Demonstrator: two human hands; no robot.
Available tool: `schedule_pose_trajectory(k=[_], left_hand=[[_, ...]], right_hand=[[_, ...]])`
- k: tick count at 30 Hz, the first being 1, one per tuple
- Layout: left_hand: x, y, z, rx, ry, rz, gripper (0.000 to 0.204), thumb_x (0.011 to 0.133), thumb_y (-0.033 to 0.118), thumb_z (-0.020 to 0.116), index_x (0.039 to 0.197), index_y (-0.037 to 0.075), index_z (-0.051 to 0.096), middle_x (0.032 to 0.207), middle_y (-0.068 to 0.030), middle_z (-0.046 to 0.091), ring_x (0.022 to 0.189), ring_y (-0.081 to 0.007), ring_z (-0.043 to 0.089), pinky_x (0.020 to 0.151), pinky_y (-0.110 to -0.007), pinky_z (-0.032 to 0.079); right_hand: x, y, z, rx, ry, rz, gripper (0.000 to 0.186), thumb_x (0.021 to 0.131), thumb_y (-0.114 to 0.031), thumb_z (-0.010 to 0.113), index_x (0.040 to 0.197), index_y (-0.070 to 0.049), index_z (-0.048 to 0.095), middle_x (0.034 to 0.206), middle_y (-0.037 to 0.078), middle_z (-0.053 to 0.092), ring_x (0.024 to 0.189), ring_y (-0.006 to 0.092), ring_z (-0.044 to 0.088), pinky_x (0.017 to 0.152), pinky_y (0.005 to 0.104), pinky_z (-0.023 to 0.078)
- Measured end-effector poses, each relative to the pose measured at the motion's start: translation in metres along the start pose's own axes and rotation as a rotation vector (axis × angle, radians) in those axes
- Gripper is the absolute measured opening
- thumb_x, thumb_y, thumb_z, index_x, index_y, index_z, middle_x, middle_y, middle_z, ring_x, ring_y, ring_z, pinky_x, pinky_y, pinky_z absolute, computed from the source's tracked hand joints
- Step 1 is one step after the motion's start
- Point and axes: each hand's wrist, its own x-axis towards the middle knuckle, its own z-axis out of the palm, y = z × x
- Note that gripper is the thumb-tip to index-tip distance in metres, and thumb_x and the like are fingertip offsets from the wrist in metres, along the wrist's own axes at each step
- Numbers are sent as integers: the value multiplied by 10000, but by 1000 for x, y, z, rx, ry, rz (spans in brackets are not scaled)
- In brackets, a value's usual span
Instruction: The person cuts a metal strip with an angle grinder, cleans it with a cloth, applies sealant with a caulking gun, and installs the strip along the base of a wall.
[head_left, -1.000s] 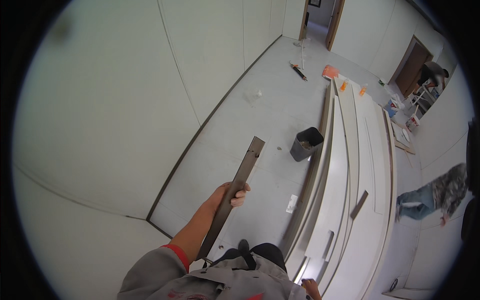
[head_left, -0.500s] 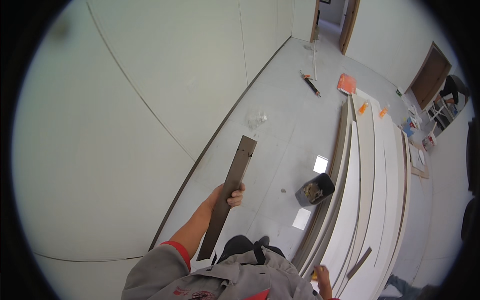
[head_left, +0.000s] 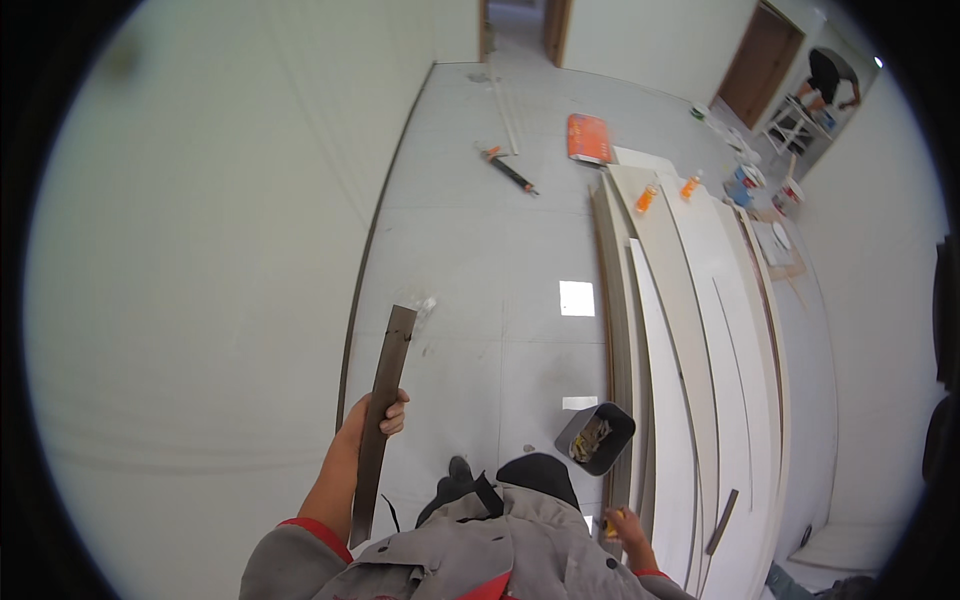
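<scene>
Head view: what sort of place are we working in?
Probably a bare room being fitted out: long pale boards stacked on the grey tiled floor, a dark bucket of small parts, orange tubes lying about.

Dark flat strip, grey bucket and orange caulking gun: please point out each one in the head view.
Dark flat strip (head_left: 388,372): head view, on its upper part, above the left hand (head_left: 372,418).
Grey bucket (head_left: 578,430): head view, on its left wall.
Orange caulking gun (head_left: 508,168): head view, on the middle of its barrel.

long, flat dark strip (head_left: 382,415), gripped mid-length, slanting up and forward above the pale floor near the wall
</scene>
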Motion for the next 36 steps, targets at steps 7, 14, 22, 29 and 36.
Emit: schedule_pose_trajectory(k=[7, 14, 22, 29, 36], left_hand=[[222, 125, -13, 177, 109, -161, 283, 1020, 157, 409, 1120, -17, 608, 677, -20, 528, 484, -114, 451, 465, -269, 321], [401, 227, -9, 266, 280, -186, 300, 1028, 241, 437, 1105, -4, 591, 670, -10, 510, 473, -121, 440, 469, -269, 324], [632, 309, -28, 152, 221, -276, 318, 1025, 269, 451, 1133, 5, 592, 675, -9, 511, 478, -129, 440, 461, -290, 318], [874, 418, 11, 277, 274, -329, 257, 1010, 195, 446, 1101, -7, 576, 648, -26, 502, 444, -136, 398, 449, -298, 288], [1097, 532, 99, 550, 336, -520, 276, 985, 244, 495, 1025, -10, 597, 599, -25, 473, 427, -144, 404, 421, -294, 296]], right_hand=[[83, -71, 14, -109, -89, 157, 433, 854, -368, 734, 1068, 1, 660, 865, 90, 656, 731, 231, 672, 596, 406, 597], [275, -366, 10, 115, 106, 43, 547, 818, -414, 769, 1147, 3, 640, 987, 126, 657, 793, 240, 670, 554, 370, 567], [426, -764, -5, 84, 55, -271, 624, 833, -457, 757, 1238, -11, 593, 994, 102, 653, 834, 190, 659, 623, 327, 593], [573, -905, -2, 210, -19, -101, 547, 854, -467, 748, 1184, -47, 630, 934, 59, 641, 807, 159, 637, 638, 333, 597], [721, -1029, -13, 443, 30, -2, 584, 837, -391, 778, 1253, -32, 580, 1008, 93, 641, 861, 198, 653, 682, 365, 607]])
